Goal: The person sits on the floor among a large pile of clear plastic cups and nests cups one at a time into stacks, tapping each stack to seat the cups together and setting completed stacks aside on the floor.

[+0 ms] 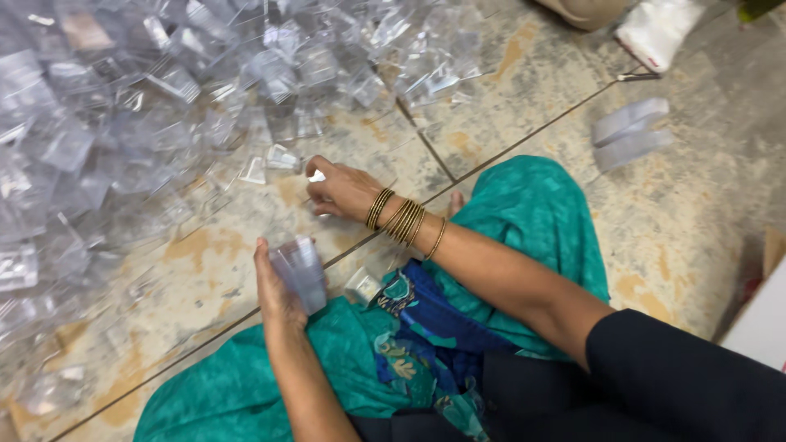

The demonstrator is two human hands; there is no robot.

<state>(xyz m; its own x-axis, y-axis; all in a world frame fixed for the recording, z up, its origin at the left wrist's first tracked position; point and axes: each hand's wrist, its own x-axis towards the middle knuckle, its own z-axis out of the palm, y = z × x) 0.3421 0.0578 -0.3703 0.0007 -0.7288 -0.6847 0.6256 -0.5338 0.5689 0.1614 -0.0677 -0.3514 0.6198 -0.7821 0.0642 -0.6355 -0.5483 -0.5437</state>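
clothing: teal garment (pixel 532 213), blue floral panel | sleeve: dark (pixel 679 368) | right wrist: thin gold bangles (pixel 401 219)

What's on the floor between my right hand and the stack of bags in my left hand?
Head view: mostly bare tiled floor with a grout line between right hand and the stack of bags in the left hand.

**Mottled tile floor strewn with plastic**

The grey-and-ochre stone tile floor (pixel 524 78) carries a wide heap of small clear plastic pouches (pixel 123 106), two frosted translucent plastic strips (pixel 629 133), a white plastic bag (pixel 657 29) and a pale cardboard box (pixel 761 315).
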